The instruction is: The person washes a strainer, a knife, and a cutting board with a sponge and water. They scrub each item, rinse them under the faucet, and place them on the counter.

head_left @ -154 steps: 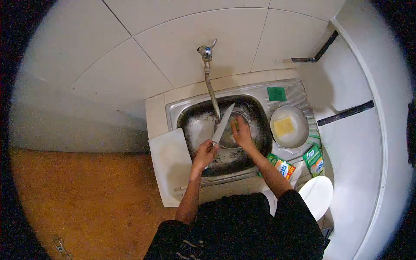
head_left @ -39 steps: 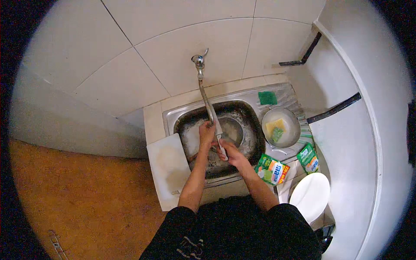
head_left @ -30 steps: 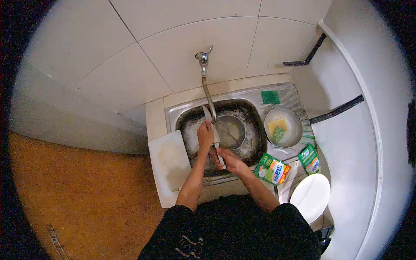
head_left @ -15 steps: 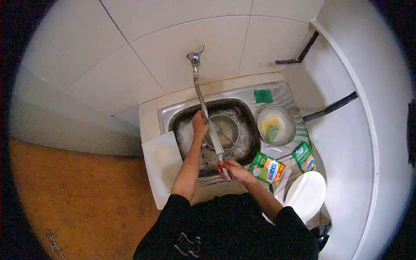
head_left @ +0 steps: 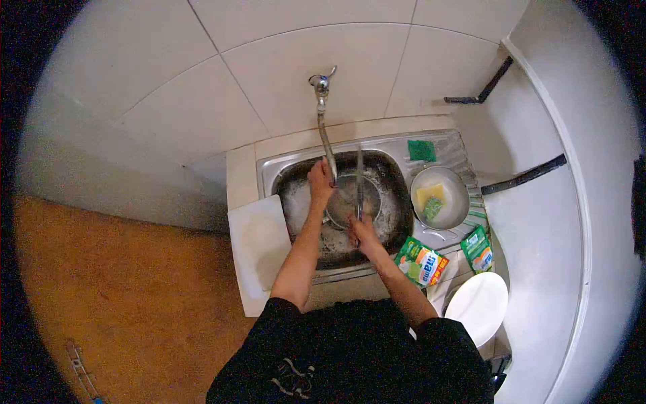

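Observation:
My left hand [head_left: 321, 177] is closed around the lower end of a flexible tap hose [head_left: 326, 139], over the sink basin [head_left: 398, 236]. Wrapped round the handle of a knife is my right hand [head_left: 364, 233]. The knife [head_left: 360, 178] points away from me, its blade nearly edge-on and a little blurred, to the right of the hose end. Below both hands, a round metal pot [head_left: 377, 210] sits in the stained basin, partly hidden by the knife and my right hand. I cannot make out whether water is running.
A green scouring pad [head_left: 421, 150] lies on the drainboard. Beside the basin, a metal bowl [head_left: 464, 202] contains a yellow sponge [head_left: 431, 195]. Two green soap pouches [head_left: 422, 264] and a white plate [head_left: 481, 306] are at right. A white cutting board [head_left: 259, 246] overlaps the sink's left edge.
My right hand has moved forward over the basin, turning the knife from a slant to nearly straight ahead. The left hand still grips the hose. The whole view has shifted slightly.

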Action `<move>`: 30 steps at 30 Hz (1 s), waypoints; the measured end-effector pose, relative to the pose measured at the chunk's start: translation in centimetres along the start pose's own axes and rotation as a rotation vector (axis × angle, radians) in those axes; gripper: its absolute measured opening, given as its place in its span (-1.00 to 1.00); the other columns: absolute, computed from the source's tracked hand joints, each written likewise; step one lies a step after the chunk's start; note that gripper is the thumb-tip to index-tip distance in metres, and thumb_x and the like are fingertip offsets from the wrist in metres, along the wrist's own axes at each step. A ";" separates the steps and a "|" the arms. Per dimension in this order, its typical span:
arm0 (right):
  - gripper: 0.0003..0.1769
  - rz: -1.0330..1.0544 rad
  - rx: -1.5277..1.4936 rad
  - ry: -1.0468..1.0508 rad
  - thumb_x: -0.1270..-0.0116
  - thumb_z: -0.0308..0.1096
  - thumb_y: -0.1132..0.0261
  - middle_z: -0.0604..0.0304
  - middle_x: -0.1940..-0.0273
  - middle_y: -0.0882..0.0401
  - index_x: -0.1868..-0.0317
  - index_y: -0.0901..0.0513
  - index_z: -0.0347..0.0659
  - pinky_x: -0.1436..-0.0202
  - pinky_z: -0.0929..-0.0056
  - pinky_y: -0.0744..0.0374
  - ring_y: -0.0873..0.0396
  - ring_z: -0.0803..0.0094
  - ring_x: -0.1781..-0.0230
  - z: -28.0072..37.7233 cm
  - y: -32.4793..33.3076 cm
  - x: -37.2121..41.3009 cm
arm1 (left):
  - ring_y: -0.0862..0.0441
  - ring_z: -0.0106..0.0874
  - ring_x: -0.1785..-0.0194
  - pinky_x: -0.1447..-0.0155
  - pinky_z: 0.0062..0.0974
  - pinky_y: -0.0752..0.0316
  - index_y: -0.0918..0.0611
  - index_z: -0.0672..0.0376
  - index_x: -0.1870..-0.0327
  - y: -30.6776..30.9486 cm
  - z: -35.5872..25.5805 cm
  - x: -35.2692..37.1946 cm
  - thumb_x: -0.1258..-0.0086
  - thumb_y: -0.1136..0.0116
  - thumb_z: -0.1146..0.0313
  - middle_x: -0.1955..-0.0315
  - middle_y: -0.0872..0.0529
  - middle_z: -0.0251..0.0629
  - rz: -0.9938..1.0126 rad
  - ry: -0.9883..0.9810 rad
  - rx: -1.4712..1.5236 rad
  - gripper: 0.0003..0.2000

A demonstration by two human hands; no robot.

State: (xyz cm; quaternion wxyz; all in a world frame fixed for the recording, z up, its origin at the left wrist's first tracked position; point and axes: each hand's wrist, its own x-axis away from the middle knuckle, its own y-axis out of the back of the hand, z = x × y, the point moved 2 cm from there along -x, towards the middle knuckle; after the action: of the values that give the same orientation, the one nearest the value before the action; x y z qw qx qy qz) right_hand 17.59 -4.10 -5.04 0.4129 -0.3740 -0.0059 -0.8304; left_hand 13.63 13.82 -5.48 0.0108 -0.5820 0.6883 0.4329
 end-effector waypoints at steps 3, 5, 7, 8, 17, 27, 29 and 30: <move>-0.72 -0.081 -0.183 0.122 -0.26 -0.09 -0.06 0.36 0.77 -0.16 0.45 -0.34 -0.10 0.79 0.49 -0.17 -0.16 0.53 0.83 -2.8 -0.5 -7.0 | -0.46 -0.05 0.47 0.36 -0.20 -0.29 -0.47 0.28 0.44 -0.7 -0.8 0.6 -0.04 -0.14 0.24 0.61 -0.50 -0.03 -0.022 -0.061 0.061 -0.74; -0.72 -0.150 -0.119 0.099 -0.26 -0.08 -0.05 0.35 0.74 -0.21 0.41 -0.36 -0.12 0.74 0.48 -0.23 -0.22 0.53 0.78 -2.3 -1.2 -10.5 | -0.46 -0.06 0.47 0.36 -0.19 -0.29 -0.48 0.28 0.40 -1.2 -0.3 0.7 0.02 -0.18 0.24 0.61 -0.50 -0.05 0.068 0.122 0.179 -0.71; -0.71 -0.222 -0.062 0.074 -0.27 -0.07 -0.04 0.34 0.70 -0.25 0.38 -0.39 -0.14 0.69 0.46 -0.29 -0.27 0.53 0.73 -1.6 -2.6 -11.7 | -0.45 -0.05 0.50 0.41 -0.17 -0.29 -0.52 0.31 0.43 -1.1 0.0 1.2 -0.06 -0.10 0.28 0.62 -0.51 -0.03 0.071 0.079 0.103 -0.76; -0.72 -0.235 -0.103 0.146 -0.26 -0.10 -0.06 0.33 0.64 -0.31 0.36 -0.40 -0.15 0.65 0.47 -0.32 -0.31 0.53 0.66 -1.1 -3.6 -11.7 | -0.45 -0.05 0.50 0.41 -0.17 -0.29 -0.52 0.31 0.43 -0.6 0.0 1.1 -0.06 -0.10 0.28 0.62 -0.51 -0.03 0.069 0.081 0.098 -0.76; -0.77 0.075 -0.070 0.036 -0.18 -0.21 -0.20 0.33 0.63 -0.32 0.43 -0.40 -0.17 0.65 0.55 -0.30 -0.31 0.56 0.65 -0.7 -6.7 -10.5 | -0.54 -0.15 0.53 0.41 -0.25 -0.36 -0.52 0.32 0.59 7.6 -0.4 5.3 -0.19 0.05 0.28 0.67 -0.53 0.00 0.140 0.474 0.212 -0.72; -0.55 -0.207 0.865 1.083 -0.23 -0.07 -0.06 -0.15 0.34 -0.49 0.33 -0.44 -0.42 0.23 0.13 -0.40 -0.47 -0.06 0.32 2.1 -0.1 -0.3 | -0.54 -0.23 0.40 0.27 -0.37 -0.41 -0.55 0.25 0.38 16.2 2.1 11.8 -0.14 -0.08 0.30 0.50 -0.60 -0.12 0.332 0.613 0.218 -0.81; -0.52 -0.238 1.027 0.620 -0.24 -0.05 -0.05 -0.23 0.34 -0.47 0.38 -0.44 -0.44 0.22 0.11 -0.39 -0.44 -0.15 0.29 2.1 1.0 0.1 | -0.51 -0.18 0.33 0.17 -0.33 -0.40 -0.56 0.23 0.37 18.3 1.2 11.8 -0.08 -0.12 0.36 0.50 -0.58 -0.10 0.229 0.464 0.084 -0.85; -0.52 -0.231 1.029 0.630 -0.24 -0.05 -0.05 -0.23 0.34 -0.47 0.38 -0.44 -0.44 0.22 0.11 -0.39 -0.44 -0.15 0.29 1.7 1.7 -0.2 | -0.47 -0.17 0.21 0.06 -0.26 -0.36 -0.55 0.18 0.26 18.8 2.2 12.1 -0.03 -0.16 0.39 0.40 -0.56 -0.08 0.292 0.413 -0.132 -0.78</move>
State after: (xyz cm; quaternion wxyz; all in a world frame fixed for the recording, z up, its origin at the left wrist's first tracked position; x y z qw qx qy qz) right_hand 19.89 -4.53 -4.51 0.4299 0.1396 -0.3242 -0.8310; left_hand -6.58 4.62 -2.12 -0.2305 -0.5519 0.7229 0.3460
